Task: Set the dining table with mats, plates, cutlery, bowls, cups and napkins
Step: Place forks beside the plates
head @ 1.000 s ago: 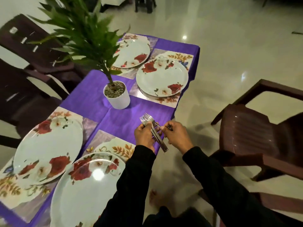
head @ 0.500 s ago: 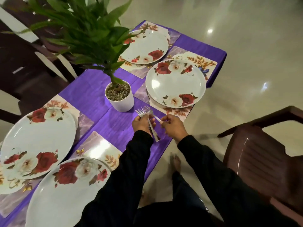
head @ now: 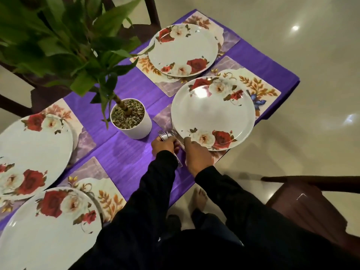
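My left hand (head: 164, 144) grips a bunch of steel forks (head: 164, 135), tines pointing away from me, just left of the nearer right-side plate (head: 213, 112). My right hand (head: 196, 154) pinches a single fork (head: 176, 134) out of the bunch, close to that plate's near rim. The plate is white with red roses and lies on a floral mat (head: 261, 88). Another such plate (head: 183, 49) sits on its mat behind it. At the left, two more plates (head: 33, 149) (head: 44, 232) lie on mats.
A white pot (head: 134, 123) with pebbles and a leafy green plant stands mid-table on the purple cloth (head: 120, 158), right next to my left hand. A dark brown chair (head: 311, 207) stands at my right. Dark chairs show beyond the table's far side.
I have stepped closer to the right-side setting. Both hands with the forks moved forward, now by the near plate's rim, and my right hand is drawing one fork away from the bunch.
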